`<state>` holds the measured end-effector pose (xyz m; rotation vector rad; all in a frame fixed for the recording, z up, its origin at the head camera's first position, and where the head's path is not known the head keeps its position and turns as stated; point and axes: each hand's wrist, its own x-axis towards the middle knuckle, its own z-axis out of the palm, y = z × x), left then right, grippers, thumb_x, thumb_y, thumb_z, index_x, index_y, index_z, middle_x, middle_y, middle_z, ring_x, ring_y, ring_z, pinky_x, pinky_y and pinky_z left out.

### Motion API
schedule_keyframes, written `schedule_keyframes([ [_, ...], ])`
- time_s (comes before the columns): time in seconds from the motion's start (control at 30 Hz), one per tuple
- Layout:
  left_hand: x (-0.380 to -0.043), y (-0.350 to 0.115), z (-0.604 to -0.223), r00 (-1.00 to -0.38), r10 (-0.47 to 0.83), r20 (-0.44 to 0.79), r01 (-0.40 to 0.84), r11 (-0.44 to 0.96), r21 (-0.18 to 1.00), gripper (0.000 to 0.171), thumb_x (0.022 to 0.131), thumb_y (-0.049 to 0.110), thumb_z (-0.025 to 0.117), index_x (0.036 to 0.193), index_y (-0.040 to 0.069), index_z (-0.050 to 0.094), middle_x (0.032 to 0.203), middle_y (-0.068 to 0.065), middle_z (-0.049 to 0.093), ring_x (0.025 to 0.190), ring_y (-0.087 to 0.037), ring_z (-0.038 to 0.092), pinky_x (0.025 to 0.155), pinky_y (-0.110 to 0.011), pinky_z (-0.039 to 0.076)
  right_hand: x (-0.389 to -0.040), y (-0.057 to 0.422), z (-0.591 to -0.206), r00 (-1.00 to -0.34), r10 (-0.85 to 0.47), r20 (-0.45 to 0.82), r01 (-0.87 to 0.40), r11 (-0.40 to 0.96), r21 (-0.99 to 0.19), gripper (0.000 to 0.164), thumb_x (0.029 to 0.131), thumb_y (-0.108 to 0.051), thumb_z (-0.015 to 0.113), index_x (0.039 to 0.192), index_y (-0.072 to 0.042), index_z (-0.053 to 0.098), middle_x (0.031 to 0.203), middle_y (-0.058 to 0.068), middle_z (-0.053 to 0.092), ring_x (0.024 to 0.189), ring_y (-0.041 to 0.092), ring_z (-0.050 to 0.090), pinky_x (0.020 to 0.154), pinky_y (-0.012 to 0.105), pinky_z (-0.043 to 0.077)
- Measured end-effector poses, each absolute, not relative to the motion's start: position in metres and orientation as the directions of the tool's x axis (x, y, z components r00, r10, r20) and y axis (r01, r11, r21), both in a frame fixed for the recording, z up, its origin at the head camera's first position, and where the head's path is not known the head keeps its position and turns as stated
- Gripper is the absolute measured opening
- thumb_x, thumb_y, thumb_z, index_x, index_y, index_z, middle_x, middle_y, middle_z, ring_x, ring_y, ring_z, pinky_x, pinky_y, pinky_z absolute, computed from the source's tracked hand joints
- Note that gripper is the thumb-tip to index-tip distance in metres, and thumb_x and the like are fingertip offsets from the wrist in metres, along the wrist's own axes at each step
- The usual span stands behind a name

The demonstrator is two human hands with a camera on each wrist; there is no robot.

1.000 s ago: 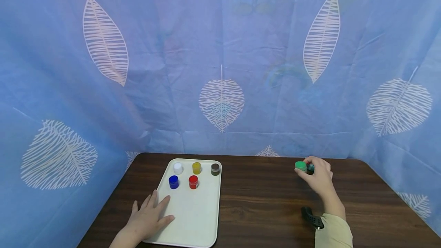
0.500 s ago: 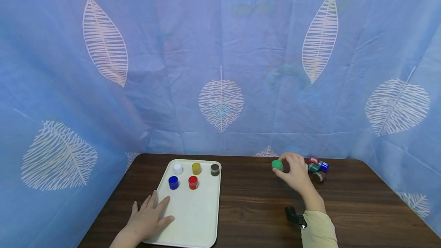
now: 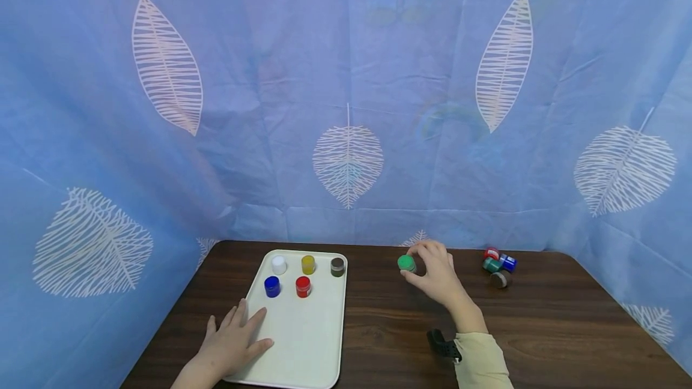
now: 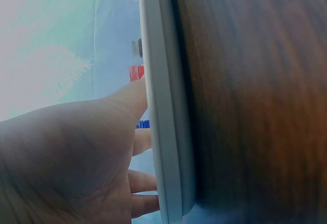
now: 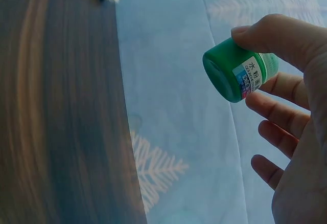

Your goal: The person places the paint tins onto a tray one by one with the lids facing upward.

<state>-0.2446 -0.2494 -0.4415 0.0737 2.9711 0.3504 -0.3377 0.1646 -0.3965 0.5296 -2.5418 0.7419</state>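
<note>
Between the thumb and fingers of my right hand [image 3: 437,274] is a small green paint jar [image 5: 240,70], pinched above the table to the right of the tray. Its printed label faces the right wrist camera. My left hand [image 3: 229,341] rests with spread fingers on the left edge of a white tray [image 3: 308,347]. At the tray's far end stand a white jar [image 3: 279,265], a yellow jar [image 3: 308,265] and a dark-topped jar [image 3: 337,266]. Nearer in the same tray are a blue jar [image 3: 273,286] and a red jar [image 3: 303,286].
At the table's back right lie a red jar [image 3: 491,253], a dark green jar [image 3: 492,265], a blue jar [image 3: 508,262] and a dark brown jar [image 3: 500,280] in a loose cluster. A blue curtain [image 3: 346,77] hangs behind the dark wooden table [image 3: 567,329].
My right hand has carried the green paint jar leftward, away from the cluster at the back right, which is now uncovered. The left hand stays on the tray.
</note>
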Motion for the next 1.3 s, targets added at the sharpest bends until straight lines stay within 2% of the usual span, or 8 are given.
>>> schedule_keyframes([
  [0.13,-0.246,-0.249,-0.441,-0.987,0.063,-0.151,0.026,0.972,0.235,0.081,0.083,0.067,0.059,0.143,0.013,0.047,0.153,-0.034,0.027,0.138,-0.055,0.030,0.103,-0.082,0.010,-0.337,0.151,-0.399,-0.809,-0.279,0.518,-0.507,0.778,-0.373,0.031,0.079,-0.027,0.082,0.103,-0.017,0.064,0.124,0.010,0.059,0.126,0.037,0.042,0.090,0.057,0.035],
  [0.4,-0.246,-0.249,-0.442,-0.985,0.058,-0.165,0.018,0.972,0.233,0.083,0.083,0.069,0.058,0.143,0.014,0.047,0.153,-0.034,0.026,0.138,-0.055,0.029,0.103,-0.082,0.009,-0.333,0.124,-0.404,-0.778,-0.352,0.521,-0.567,0.750,-0.341,0.032,0.077,-0.027,0.083,0.102,-0.019,0.064,0.121,0.005,0.058,0.127,0.035,0.043,0.095,0.060,0.037],
  [0.63,-0.245,-0.249,-0.441,-0.986,0.056,-0.154,0.018,0.971,0.238,0.081,0.083,0.067,0.059,0.143,0.013,0.048,0.153,-0.034,0.027,0.137,-0.055,0.030,0.104,-0.082,0.009,-0.331,0.098,-0.406,-0.763,-0.397,0.511,-0.612,0.699,-0.371,0.033,0.077,-0.026,0.083,0.105,-0.019,0.066,0.123,0.007,0.058,0.123,0.033,0.045,0.093,0.057,0.037],
  [1.07,-0.247,-0.247,-0.443,-0.987,0.064,-0.149,0.026,0.970,0.242,0.080,0.082,0.066,0.061,0.142,0.013,0.050,0.154,-0.033,0.027,0.137,-0.054,0.031,0.104,-0.082,0.008,-0.337,0.060,-0.420,-0.788,-0.406,0.464,-0.596,0.691,-0.408,0.033,0.079,-0.028,0.081,0.108,-0.017,0.069,0.121,0.004,0.058,0.121,0.029,0.047,0.092,0.052,0.040],
  [1.3,-0.246,-0.246,-0.441,-0.984,0.058,-0.168,0.014,0.968,0.251,0.080,0.082,0.065,0.062,0.141,0.012,0.050,0.154,-0.033,0.026,0.137,-0.055,0.030,0.104,-0.081,0.008,-0.339,0.048,-0.428,-0.814,-0.444,0.375,-0.576,0.702,-0.419,0.035,0.080,-0.029,0.080,0.111,-0.017,0.068,0.125,0.009,0.057,0.122,0.033,0.045,0.094,0.056,0.040],
])
